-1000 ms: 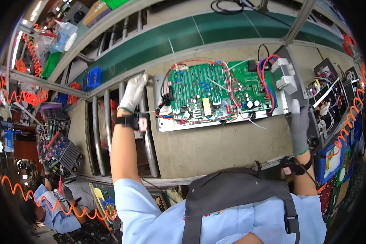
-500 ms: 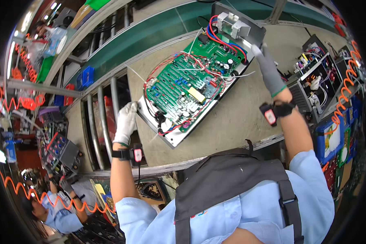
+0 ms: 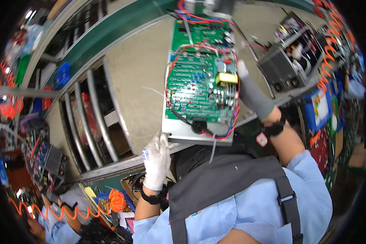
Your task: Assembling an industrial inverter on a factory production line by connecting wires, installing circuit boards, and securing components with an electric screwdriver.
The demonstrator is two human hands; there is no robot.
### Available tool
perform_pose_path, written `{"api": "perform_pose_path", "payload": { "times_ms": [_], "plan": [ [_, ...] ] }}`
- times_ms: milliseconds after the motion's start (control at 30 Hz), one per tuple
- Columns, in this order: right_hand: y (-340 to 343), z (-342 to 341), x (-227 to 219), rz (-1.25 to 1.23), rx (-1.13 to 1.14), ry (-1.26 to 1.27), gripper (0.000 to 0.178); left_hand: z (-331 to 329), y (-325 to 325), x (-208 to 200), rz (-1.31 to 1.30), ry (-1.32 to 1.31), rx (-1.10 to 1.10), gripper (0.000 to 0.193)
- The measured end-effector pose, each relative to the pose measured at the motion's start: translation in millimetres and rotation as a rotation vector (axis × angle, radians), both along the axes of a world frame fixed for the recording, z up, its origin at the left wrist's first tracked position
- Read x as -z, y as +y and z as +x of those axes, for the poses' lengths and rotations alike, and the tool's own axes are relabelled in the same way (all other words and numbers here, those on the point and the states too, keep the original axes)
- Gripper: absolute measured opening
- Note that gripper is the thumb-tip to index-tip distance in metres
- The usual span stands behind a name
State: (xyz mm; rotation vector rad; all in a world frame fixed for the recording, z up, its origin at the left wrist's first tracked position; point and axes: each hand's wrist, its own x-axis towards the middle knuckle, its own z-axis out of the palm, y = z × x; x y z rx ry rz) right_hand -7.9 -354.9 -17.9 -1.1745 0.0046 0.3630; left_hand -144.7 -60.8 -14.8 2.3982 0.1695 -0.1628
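One pale workbench (image 3: 138,61) spans the scene, its broad flat top seemingly there to bear bulky units and let them be turned. On it lies one metal plate (image 3: 178,127) carrying one green circuit board (image 3: 191,95), long side running from near to far, its near end reaching over the bench's near edge, presumably so both hands can get at its rim. One open dark unit (image 3: 281,67) sits apart on the right, probably set there to leave room; more equipment behind it is too blurred to count. Left of the bench top, three bare rollers (image 3: 101,116) bridge a gap, likely for sliding loads along. Of the two gloved hands, the right hand (image 3: 254,94) lies along the plate's right edge, fingers extended, and the left hand (image 3: 156,162) touches the near left corner, fingers together; holding only the rim would spare the parts. Whether either actually grips cannot be told. One blue bin (image 3: 62,76) stands far left. The board bears one yellow component (image 3: 227,78); one black ring (image 3: 199,127) lies near its near end. Three pale ties (image 3: 212,151) stick out, apparently bundling wires.
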Motion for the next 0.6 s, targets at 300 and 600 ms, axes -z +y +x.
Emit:
{"api": "perform_pose_path", "payload": {
  "times_ms": [300,600],
  "plan": [
    [-80.4,-6.7,-49.4,-0.771,0.126,-0.325,0.077,8.4,-86.2,-49.4,-0.340,0.095,-0.014,0.036],
    [-58.1,-31.4,-44.3,-1.559,-0.088,-0.896,0.091,50.5,-194.9,-64.9,0.198,-0.337,-0.114,0.091]
  ]
}}
